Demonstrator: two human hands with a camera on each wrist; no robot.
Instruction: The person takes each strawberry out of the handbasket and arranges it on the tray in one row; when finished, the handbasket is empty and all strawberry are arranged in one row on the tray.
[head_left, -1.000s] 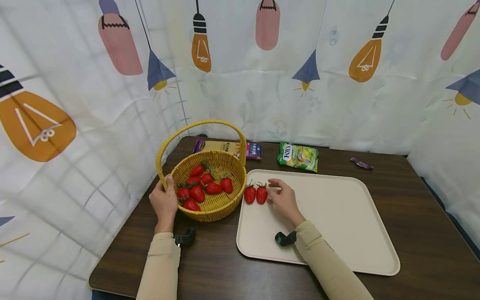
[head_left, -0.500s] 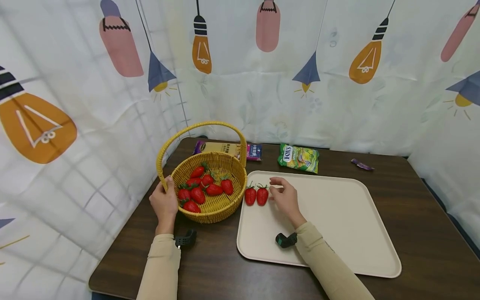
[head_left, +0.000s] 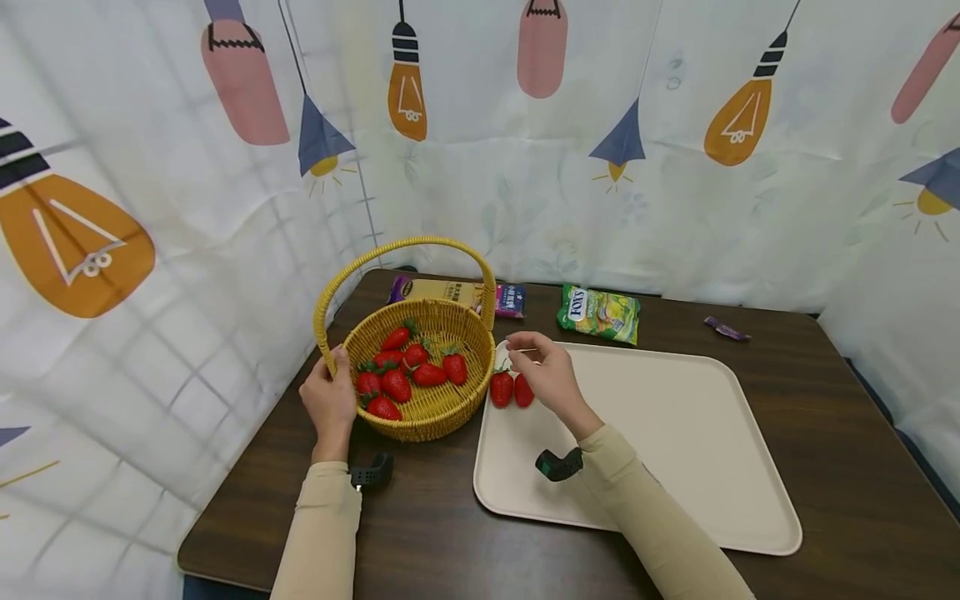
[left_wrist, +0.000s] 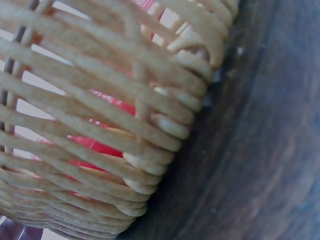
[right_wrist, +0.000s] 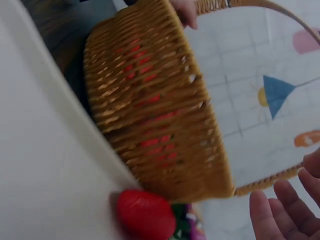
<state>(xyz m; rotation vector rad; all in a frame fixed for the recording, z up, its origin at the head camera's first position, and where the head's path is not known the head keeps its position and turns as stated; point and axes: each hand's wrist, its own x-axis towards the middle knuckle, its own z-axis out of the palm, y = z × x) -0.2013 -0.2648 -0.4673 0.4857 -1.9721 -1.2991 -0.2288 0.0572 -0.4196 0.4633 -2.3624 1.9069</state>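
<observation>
My left hand grips the yellow wicker basket where its handle meets the left rim. Several red strawberries lie inside the basket. Two more strawberries sit side by side at the tray's upper left, the right one partly behind my right hand. That hand hovers over the tray, fingers loosely bent and holding nothing, near the basket's right rim. In the right wrist view its fingers are spread apart from a strawberry. The basket's weave fills much of the left wrist view.
A beige tray lies right of the basket on the dark wooden table. Along the back are a gold-and-purple snack pack, a green candy bag and a small purple wrapper. A patterned curtain hangs behind.
My right hand has moved left and slightly up from beside the two strawberries to above them, toward the basket. The left hand keeps its grip on the basket.
</observation>
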